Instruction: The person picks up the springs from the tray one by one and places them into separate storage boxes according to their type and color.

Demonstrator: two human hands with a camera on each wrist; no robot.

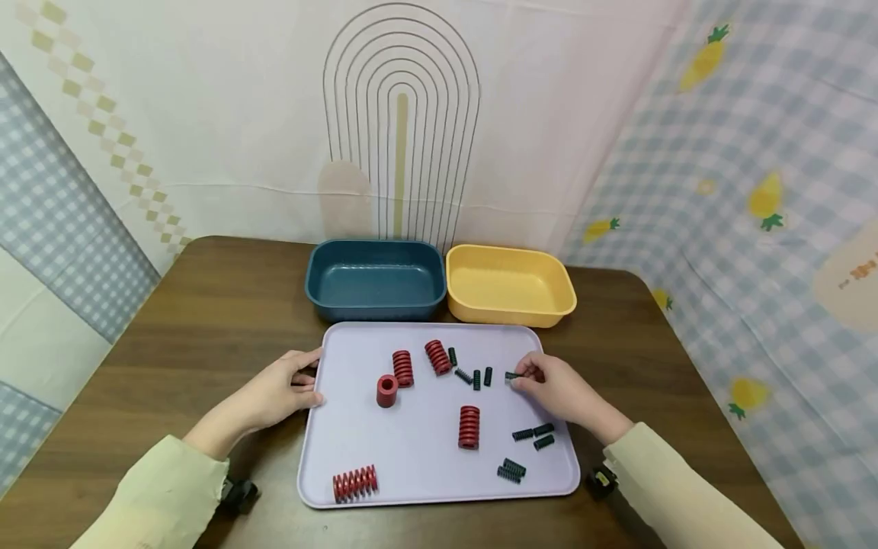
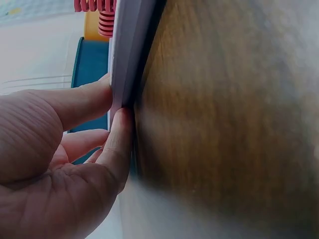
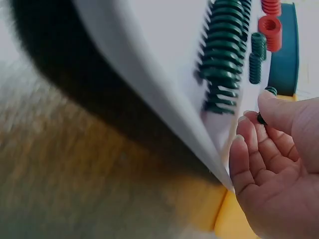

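A lavender tray (image 1: 411,457) carries red and small dark green coil springs. My left hand (image 1: 283,389) holds the tray's left edge; in the left wrist view its thumb (image 2: 84,104) and a finger (image 2: 119,137) meet the rim from two sides. Over the tray's right side, my right hand (image 1: 552,381) pinches a small green spring (image 1: 512,376) between thumb and fingers, mostly hidden by them. Left of that hand lie several green springs (image 1: 476,380), close to a red spring (image 1: 437,357). More green springs (image 1: 523,435) are nearer the front right. A red spring (image 1: 355,483) lies front left.
Behind the tray stand a dark blue bin (image 1: 376,313) and a yellow bin (image 1: 511,315), side by side. All rest on a brown wooden table (image 1: 206,320) against hanging cloth. Other red springs (image 1: 387,391) stand or lie mid-tray.
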